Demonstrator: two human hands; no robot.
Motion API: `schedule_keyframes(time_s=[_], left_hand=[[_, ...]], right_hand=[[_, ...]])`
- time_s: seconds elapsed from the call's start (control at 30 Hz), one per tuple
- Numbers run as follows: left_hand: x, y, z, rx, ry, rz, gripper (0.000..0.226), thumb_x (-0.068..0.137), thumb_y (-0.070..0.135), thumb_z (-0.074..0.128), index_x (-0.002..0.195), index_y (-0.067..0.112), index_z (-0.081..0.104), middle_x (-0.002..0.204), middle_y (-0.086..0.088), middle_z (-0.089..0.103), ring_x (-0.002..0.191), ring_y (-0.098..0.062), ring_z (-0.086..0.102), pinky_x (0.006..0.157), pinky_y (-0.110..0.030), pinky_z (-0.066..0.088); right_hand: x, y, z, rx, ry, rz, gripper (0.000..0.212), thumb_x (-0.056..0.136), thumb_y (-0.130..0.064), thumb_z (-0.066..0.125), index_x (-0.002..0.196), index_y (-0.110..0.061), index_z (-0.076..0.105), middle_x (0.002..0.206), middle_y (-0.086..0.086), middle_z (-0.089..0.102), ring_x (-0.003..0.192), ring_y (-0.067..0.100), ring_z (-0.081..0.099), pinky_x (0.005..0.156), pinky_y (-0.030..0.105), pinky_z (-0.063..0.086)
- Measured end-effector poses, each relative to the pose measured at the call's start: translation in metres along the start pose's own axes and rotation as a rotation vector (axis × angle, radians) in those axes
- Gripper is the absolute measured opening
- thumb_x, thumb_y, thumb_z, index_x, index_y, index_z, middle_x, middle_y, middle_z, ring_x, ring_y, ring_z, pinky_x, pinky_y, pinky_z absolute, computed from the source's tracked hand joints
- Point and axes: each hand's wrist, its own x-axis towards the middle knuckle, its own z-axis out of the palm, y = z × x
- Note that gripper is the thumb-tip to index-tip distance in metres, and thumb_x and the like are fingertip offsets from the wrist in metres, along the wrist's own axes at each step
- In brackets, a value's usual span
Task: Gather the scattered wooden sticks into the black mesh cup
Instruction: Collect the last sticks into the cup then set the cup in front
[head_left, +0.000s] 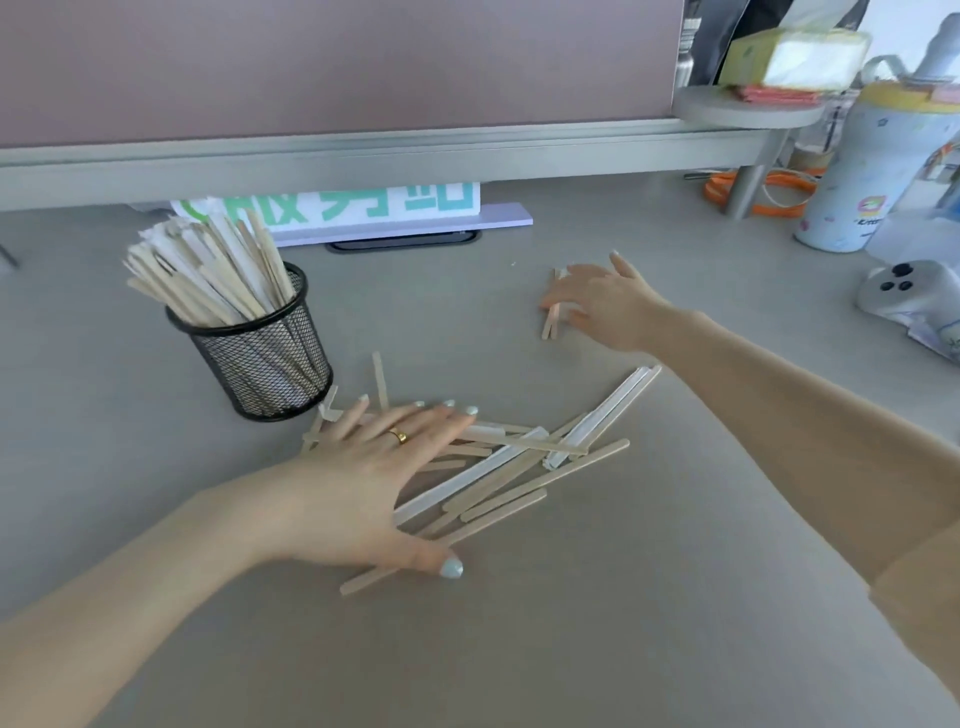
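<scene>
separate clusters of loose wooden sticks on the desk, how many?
2. A large pile of flat wooden sticks under the left hand, right of the black mesh cup; a small group under the right hand. More may be hidden under either hand.

Head view, both arms in frame, bare hands, no gloves

Left hand (363, 467): plain gold band ring (399, 435) on one finger. Nails long, rounded, painted a pale mint-white polish; polish shows on the thumb nail (451, 568) and on the four fingertip nails. Forearm bare up to the frame edge, no sleeve, watch or bracelet seen

Right hand (605, 306): no ring seen from this side. Nails long with the same pale polish, clearest on one raised fingertip. Forearm bare; a tan, beige-coloured sleeve cuff (919, 577) starts near the elbow at the right frame edge, loose fabric, plain, no print or buttons showing
</scene>
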Motion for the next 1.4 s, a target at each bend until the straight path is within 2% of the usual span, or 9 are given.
schedule_keyframes(time_s=[0.17,0.33,0.4,0.5,0.63,0.77,0.97,1.23,1.4], left_hand=[[0.010,0.005,0.013,-0.086,0.213,0.022,0.099,0.056,0.083,-0.006,0.144,0.039,-0.008,0.154,0.021,-0.007,0.134,0.008,-0.012,0.108,-0.020,-0.012],[0.026,0.012,0.011,-0.097,0.311,-0.015,0.092,0.062,0.069,-0.005,0.146,0.033,0.002,0.157,0.014,0.000,0.143,-0.002,-0.003,0.110,-0.019,-0.006],[0.027,0.010,0.013,-0.064,0.360,-0.029,0.090,0.065,0.068,-0.003,0.147,0.030,-0.002,0.157,0.012,0.000,0.143,-0.003,-0.002,0.111,-0.021,-0.006],[0.011,0.000,0.012,-0.036,0.506,-0.125,0.092,0.068,0.072,0.005,0.147,0.026,0.000,0.158,0.008,0.002,0.144,-0.008,0.003,0.110,-0.021,-0.003],[-0.034,-0.016,0.020,-0.324,0.528,-0.349,0.085,0.075,0.078,0.011,0.147,0.032,0.009,0.156,0.012,0.012,0.143,-0.008,0.011,0.110,-0.021,0.010],[-0.057,-0.022,0.028,-0.526,0.494,-0.502,0.082,0.069,0.067,0.018,0.145,0.035,0.018,0.151,0.005,0.031,0.138,-0.018,0.027,0.109,-0.037,0.024],[-0.028,-0.015,0.021,-0.580,0.491,-0.400,0.055,0.092,0.048,0.028,0.144,0.034,0.019,0.152,0.012,0.025,0.140,-0.008,0.021,0.104,-0.023,0.019],[0.030,0.003,-0.013,-0.663,0.379,-0.339,0.061,0.092,0.054,0.026,0.146,0.028,0.017,0.152,0.005,0.030,0.139,-0.014,0.028,0.108,-0.029,0.022],[0.054,0.014,-0.021,-0.610,0.293,-0.293,0.070,0.087,0.062,0.030,0.147,0.030,0.014,0.154,0.007,0.025,0.139,-0.015,0.028,0.107,-0.032,0.025]], right_hand=[[-0.023,-0.006,0.000,0.170,0.107,0.037,0.016,0.089,-0.023,0.051,0.100,-0.022,0.063,0.109,0.000,0.061,0.109,0.020,0.053,0.110,0.043,0.016],[-0.060,-0.020,0.012,0.598,0.143,0.123,0.007,0.084,-0.022,0.061,0.081,-0.025,0.066,0.088,-0.001,0.059,0.088,0.020,0.059,0.089,0.044,0.046],[-0.073,-0.023,0.016,0.577,0.188,0.120,0.013,0.087,-0.028,0.057,0.080,-0.020,0.065,0.090,0.000,0.059,0.088,0.018,0.058,0.095,0.046,0.042],[-0.090,-0.023,0.017,0.456,0.314,0.162,0.021,0.093,-0.034,0.047,0.089,-0.024,0.065,0.101,-0.009,0.057,0.103,0.011,0.054,0.112,0.047,0.016],[-0.096,-0.013,0.016,0.404,0.324,0.344,0.035,0.095,-0.040,0.037,0.117,-0.026,0.059,0.134,-0.005,0.049,0.130,0.014,0.039,0.113,0.048,0.004],[-0.091,-0.010,0.024,0.309,0.141,0.392,0.046,0.091,-0.049,0.037,0.131,-0.028,0.045,0.146,-0.006,0.036,0.138,0.018,0.027,0.115,0.044,0.007],[-0.092,-0.024,0.026,0.321,0.117,0.224,0.048,0.090,-0.045,0.041,0.135,-0.029,0.042,0.147,-0.008,0.036,0.137,0.015,0.028,0.114,0.033,0.015],[-0.098,-0.030,0.023,0.499,0.144,0.158,0.040,0.094,-0.044,0.033,0.128,-0.031,0.050,0.143,-0.007,0.043,0.134,0.012,0.032,0.112,0.029,0.020],[-0.106,-0.039,0.016,0.447,0.049,0.061,0.084,0.066,-0.076,0.037,0.138,-0.032,0.035,0.145,-0.014,0.036,0.136,0.004,0.023,0.114,0.026,0.016]])
